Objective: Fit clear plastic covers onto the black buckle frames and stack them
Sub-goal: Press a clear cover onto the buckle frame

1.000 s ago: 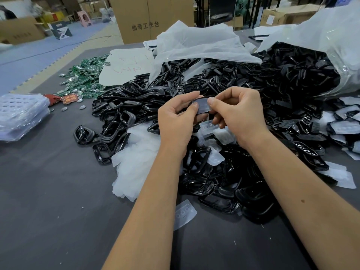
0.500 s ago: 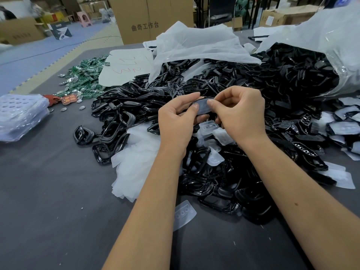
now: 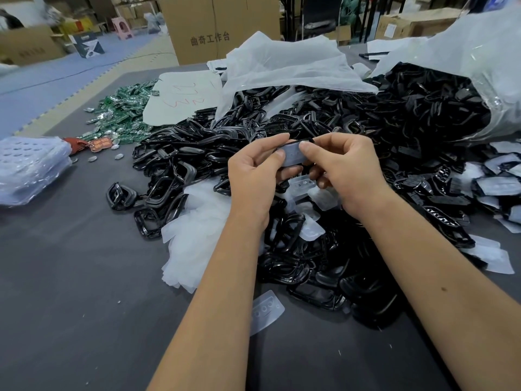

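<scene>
My left hand and my right hand together pinch one black buckle frame with a clear plastic cover lying on it, thumbs pressing on the cover from both sides. They hold it above a large pile of black buckle frames spread over the dark table. A heap of clear covers lies left of my left forearm. One loose clear cover lies on the table between my forearms. Frames with covers fitted lie at the right edge.
A clear bag spilling black frames lies at the back right. White plastic sheeting covers the pile's rear. Green circuit boards lie at the back left, stacked clear trays at the left edge, a cardboard box behind the table.
Both hands keep the frame and cover between them. The thumbs have shifted slightly on the cover, and the piece sits a little higher.
</scene>
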A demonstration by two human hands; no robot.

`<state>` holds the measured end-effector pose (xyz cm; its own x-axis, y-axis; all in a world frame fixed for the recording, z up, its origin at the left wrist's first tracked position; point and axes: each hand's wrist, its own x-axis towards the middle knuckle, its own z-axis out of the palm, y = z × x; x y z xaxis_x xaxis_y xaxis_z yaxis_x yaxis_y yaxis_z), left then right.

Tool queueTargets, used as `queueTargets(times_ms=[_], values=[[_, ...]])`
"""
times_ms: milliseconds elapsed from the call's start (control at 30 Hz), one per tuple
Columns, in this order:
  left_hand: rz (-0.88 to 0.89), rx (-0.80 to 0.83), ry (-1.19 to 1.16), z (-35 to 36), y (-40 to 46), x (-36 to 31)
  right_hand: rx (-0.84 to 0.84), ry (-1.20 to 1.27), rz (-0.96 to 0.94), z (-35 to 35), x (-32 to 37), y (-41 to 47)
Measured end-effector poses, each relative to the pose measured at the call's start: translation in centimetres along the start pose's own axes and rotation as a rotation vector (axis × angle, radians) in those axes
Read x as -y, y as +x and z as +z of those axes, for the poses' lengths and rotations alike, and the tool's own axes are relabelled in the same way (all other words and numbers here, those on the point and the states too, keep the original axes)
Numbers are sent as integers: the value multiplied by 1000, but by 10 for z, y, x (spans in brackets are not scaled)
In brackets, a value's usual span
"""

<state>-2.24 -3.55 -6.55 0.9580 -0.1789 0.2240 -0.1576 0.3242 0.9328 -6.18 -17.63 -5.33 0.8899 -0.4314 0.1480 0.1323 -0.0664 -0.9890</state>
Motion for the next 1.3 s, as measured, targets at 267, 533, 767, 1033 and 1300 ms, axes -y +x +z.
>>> queueTargets(times_ms=[267, 533, 767, 1033, 1300], values=[[30, -17, 18, 0, -1, 2, 44, 15, -51, 0, -2, 1], [33, -27, 11, 0, 0, 4, 107, 7, -13, 1, -3, -1], [18, 41, -7, 2, -1, 2, 108, 156, 93, 0, 0, 0], [35, 23, 7, 2, -3, 1, 152, 193, 137, -1, 4, -2], [1, 18, 10, 1, 0, 1, 108, 56, 17, -2, 1, -2]])
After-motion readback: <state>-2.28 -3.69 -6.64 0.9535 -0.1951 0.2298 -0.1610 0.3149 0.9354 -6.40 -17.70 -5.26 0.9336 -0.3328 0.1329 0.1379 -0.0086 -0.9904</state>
